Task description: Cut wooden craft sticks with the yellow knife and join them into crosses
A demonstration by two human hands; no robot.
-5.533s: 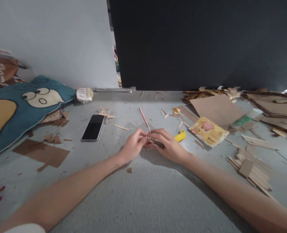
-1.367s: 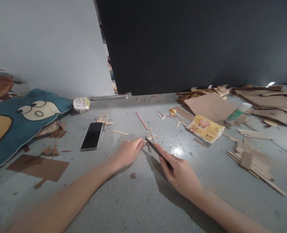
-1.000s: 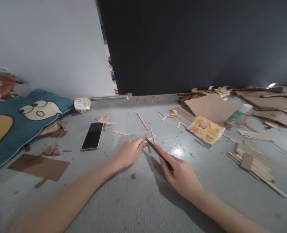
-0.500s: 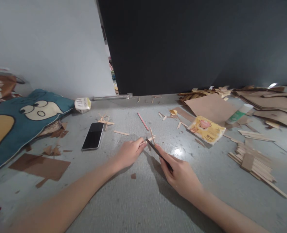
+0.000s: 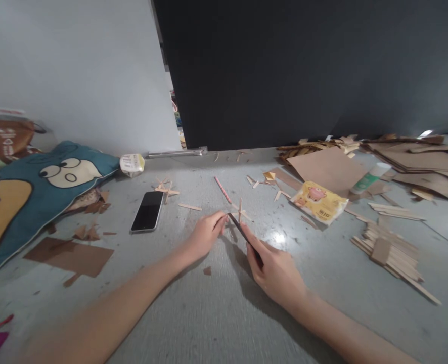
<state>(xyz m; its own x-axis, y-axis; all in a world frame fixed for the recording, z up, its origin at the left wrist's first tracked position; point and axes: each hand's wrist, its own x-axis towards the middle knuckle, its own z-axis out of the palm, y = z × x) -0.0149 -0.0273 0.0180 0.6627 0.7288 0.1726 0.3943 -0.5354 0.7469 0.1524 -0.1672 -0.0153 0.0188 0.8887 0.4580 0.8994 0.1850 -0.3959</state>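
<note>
A: Where's the stick cross (image 5: pixel 240 210)?
B: Mid grey surface (image 5: pixel 224 313), just past both hands. It's thin wooden sticks, crossed, one pointing up-ish. The L hand (image 5: pixel 205 235) has its fingers curled in, thumb + index pinched on the near end.
A: And the R hand (image 5: pixel 275 270)?
B: Closed round a slim dark tool (image 5: pixel 244 237), held like a pen. The tip is right at the cross, beside the L fingertips. Can't tell if it's a blade or a pen.
A: What's around that?
B: A pink striped pencil (image 5: pixel 222 188) lies loose just beyond. The phone (image 5: pixel 147 211) is to the left, screen dark. To the right there's a yellow packet (image 5: pixel 318 201) w/ a cartoon animal, print too small to read. Further right is a glue stick (image 5: pixel 370 178) w/ a green label, text unreadable, next to a cardboard sheet (image 5: pixel 330 167). A stick pile (image 5: pixel 391 253) sits far right. Far left there's a blue cartoon cushion (image 5: pixel 27 192), and behind it a brown bag (image 5: pixel 7 139) w/ white print that can't be made out.
A: Diff vs earlier?
B: 5.5 s ago both hands met on the pencil, and a yellow item lay by the R hand. Now the pencil's free and the R hand has the dark tool. Vs 0.5 s ago both grips are the same and the hands have hardly shifted.
</note>
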